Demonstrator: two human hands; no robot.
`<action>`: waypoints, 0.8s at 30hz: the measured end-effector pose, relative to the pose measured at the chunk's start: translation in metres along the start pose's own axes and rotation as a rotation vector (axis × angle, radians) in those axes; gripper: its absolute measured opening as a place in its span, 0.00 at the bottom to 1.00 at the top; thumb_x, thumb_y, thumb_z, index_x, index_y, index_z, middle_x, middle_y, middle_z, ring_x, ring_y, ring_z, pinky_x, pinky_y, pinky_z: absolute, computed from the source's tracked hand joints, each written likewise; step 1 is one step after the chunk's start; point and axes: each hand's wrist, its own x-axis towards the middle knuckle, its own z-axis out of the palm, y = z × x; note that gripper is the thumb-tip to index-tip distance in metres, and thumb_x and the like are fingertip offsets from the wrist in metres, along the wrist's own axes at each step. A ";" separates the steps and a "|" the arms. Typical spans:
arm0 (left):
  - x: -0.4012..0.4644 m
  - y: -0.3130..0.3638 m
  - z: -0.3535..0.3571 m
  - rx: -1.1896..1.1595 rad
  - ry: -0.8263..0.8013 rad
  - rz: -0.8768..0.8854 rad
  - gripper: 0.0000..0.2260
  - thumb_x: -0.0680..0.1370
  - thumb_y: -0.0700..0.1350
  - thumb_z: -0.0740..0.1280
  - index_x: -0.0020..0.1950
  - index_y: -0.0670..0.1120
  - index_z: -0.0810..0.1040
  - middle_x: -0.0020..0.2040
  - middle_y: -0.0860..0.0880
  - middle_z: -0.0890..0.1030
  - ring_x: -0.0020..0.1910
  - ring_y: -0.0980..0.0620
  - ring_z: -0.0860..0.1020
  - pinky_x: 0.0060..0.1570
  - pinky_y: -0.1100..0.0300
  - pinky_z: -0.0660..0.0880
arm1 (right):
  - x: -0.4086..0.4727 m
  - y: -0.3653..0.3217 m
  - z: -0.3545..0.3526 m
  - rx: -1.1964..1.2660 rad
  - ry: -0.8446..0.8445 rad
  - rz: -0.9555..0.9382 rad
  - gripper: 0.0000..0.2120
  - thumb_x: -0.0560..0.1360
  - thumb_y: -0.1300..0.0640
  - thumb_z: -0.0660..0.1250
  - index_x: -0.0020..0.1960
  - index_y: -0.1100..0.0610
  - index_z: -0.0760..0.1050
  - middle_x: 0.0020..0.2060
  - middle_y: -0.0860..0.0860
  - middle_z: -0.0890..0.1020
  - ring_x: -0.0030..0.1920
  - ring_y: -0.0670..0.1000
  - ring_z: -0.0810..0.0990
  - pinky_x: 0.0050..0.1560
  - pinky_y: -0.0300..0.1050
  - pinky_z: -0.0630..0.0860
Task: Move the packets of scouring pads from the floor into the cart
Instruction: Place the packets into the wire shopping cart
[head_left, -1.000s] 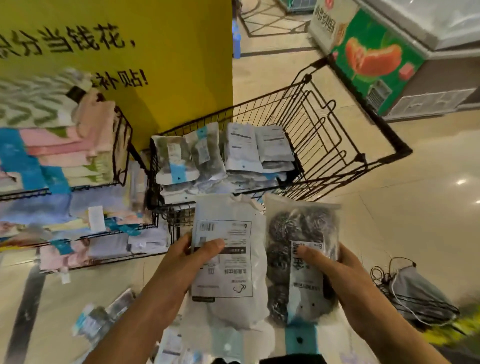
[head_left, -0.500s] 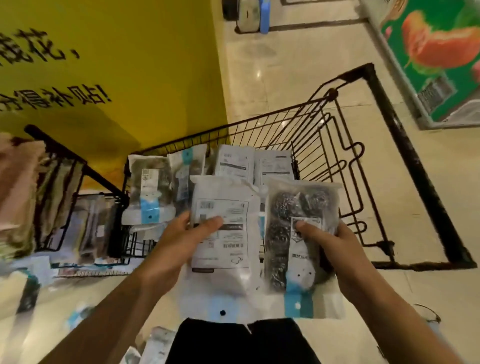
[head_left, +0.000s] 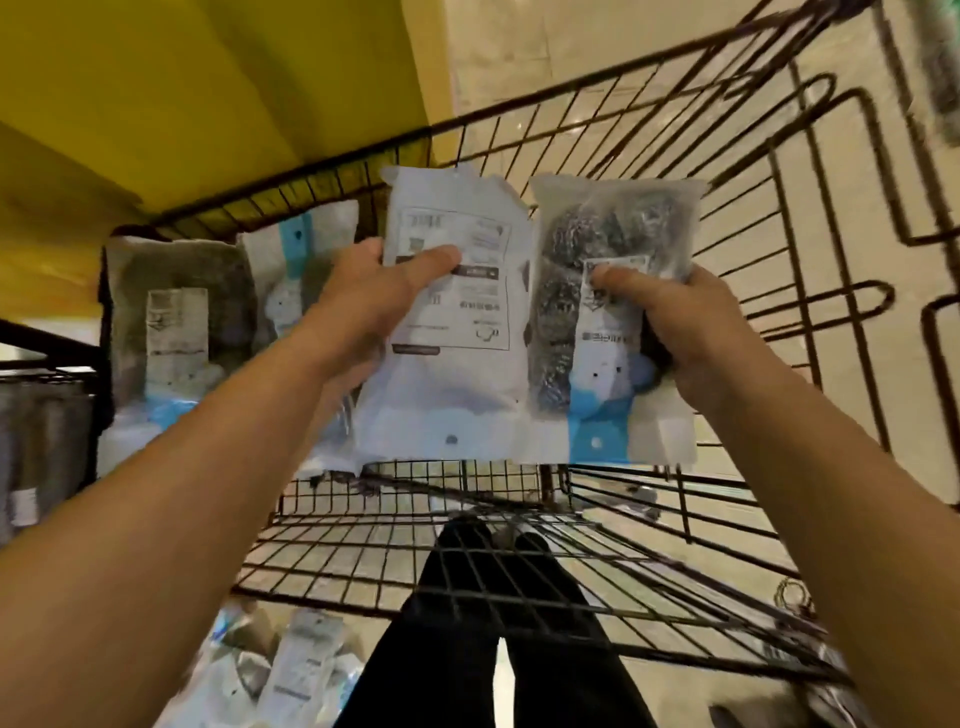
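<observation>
Two packets are being held out over the cart (head_left: 753, 218), one per hand. The white packet (head_left: 447, 322) is pinched by the left hand (head_left: 363, 296), thumb pressed on the printed label and the fingers tucked behind, so it's carried flat with the label up. The clear packet (head_left: 613, 322) is gripped the same way by the right hand (head_left: 696, 322), thumb on the paper strip, and the steel scourers can be seen through the plastic. The two are kept edge to edge, probably so both can be dropped in one go.

Left of the left hand, more packets (head_left: 176, 322) are already stacked inside the basket against its far end wall; how deep that pile goes can't be told. Under the grip only bare wire is seen, so that's likely where these get laid. Below the left forearm, loose packets (head_left: 296, 670) are still left on the floor, so the job isn't finished yet
</observation>
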 end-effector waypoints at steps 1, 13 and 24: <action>0.003 -0.001 0.000 -0.004 0.012 -0.010 0.17 0.79 0.46 0.75 0.66 0.43 0.81 0.50 0.46 0.88 0.36 0.56 0.87 0.29 0.63 0.81 | 0.005 0.000 0.004 -0.010 -0.008 0.013 0.11 0.73 0.56 0.80 0.51 0.51 0.81 0.45 0.52 0.90 0.41 0.50 0.90 0.37 0.44 0.86; -0.014 -0.002 -0.020 0.081 -0.099 0.042 0.27 0.76 0.48 0.78 0.67 0.58 0.66 0.54 0.62 0.80 0.51 0.62 0.82 0.45 0.63 0.80 | -0.011 0.012 0.003 -0.281 0.218 -0.143 0.40 0.72 0.42 0.79 0.77 0.49 0.66 0.62 0.46 0.80 0.57 0.50 0.84 0.55 0.59 0.85; -0.148 -0.017 -0.061 0.128 -0.073 0.091 0.24 0.79 0.50 0.74 0.73 0.55 0.72 0.70 0.55 0.76 0.69 0.54 0.74 0.65 0.52 0.72 | -0.149 0.029 -0.010 -0.356 0.009 -0.292 0.12 0.79 0.45 0.74 0.58 0.49 0.81 0.52 0.44 0.85 0.53 0.43 0.84 0.58 0.50 0.83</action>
